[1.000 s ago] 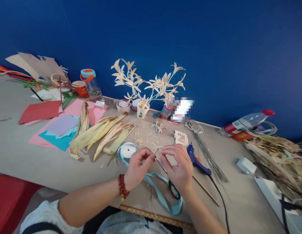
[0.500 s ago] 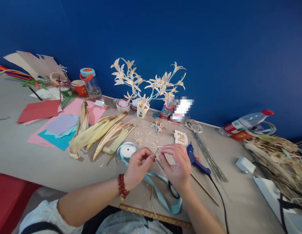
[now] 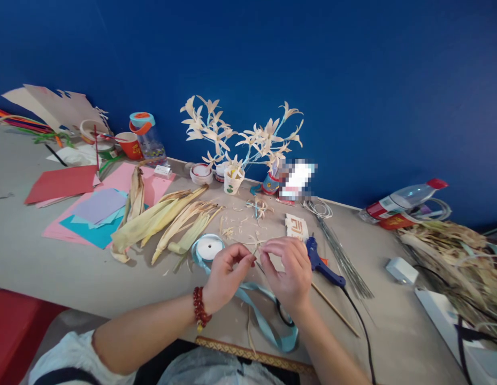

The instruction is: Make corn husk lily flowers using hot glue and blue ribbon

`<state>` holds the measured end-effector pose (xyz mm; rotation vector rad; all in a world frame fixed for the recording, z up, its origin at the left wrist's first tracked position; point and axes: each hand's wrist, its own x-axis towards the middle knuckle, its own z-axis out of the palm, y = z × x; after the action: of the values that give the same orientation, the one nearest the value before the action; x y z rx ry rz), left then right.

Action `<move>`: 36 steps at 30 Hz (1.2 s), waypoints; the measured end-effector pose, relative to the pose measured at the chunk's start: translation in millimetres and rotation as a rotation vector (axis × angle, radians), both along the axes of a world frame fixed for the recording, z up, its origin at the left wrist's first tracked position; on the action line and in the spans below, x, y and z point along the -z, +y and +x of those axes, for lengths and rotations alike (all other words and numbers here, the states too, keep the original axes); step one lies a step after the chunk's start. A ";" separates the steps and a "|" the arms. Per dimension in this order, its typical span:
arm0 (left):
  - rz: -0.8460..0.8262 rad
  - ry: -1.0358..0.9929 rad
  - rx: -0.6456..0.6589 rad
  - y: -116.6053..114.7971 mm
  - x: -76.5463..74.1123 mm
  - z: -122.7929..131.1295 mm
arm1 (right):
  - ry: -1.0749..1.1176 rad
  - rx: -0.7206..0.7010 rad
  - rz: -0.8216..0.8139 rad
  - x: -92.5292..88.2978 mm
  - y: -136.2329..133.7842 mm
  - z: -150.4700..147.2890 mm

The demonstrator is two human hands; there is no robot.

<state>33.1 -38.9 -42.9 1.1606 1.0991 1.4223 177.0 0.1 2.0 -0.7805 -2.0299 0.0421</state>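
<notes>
My left hand (image 3: 230, 272), with a red bead bracelet (image 3: 199, 307) at its wrist, is closed. Thumb and forefinger pinch a thin greenish stem. Just above the fingertips show pale, narrow husk petals (image 3: 255, 239). My right hand (image 3: 289, 272) is closed too, its thumb and fingers meeting beside the petals; what lies between them is too small to make out. Light blue ribbon (image 3: 264, 321) runs on the table below both hands from a white spool (image 3: 209, 246). Scissors with a black handle (image 3: 286, 320) lie partly hidden under my right hand.
Corn husks (image 3: 152, 224) and coloured paper (image 3: 99, 206) lie left. Husk flowers stand in a white cup (image 3: 233, 182) at the back. A blue glue gun (image 3: 325, 267), metal wires (image 3: 348, 262) and a wooden stick (image 3: 335, 310) are right, near a bottle (image 3: 404, 202) and power strip (image 3: 436, 321).
My right hand has shifted very slightly left, closer to the left fingertips. Both hands keep their pinched pose, and the whole view has moved a little.
</notes>
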 end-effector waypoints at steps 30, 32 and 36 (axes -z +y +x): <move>-0.009 0.038 0.006 -3.7 -0.1 -1.1 | -0.061 -0.001 -0.083 -9.3 0.7 7.3; 0.001 0.046 0.004 -3.6 0.1 -1.1 | -0.069 0.002 -0.072 -9.0 0.7 6.8; 0.031 0.063 0.000 -2.3 -0.2 -1.6 | -0.085 0.003 -0.043 -7.2 0.5 6.4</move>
<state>31.5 -41.2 -42.7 1.2351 1.1239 1.4155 183.4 0.6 9.2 -0.8247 -2.1146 0.0520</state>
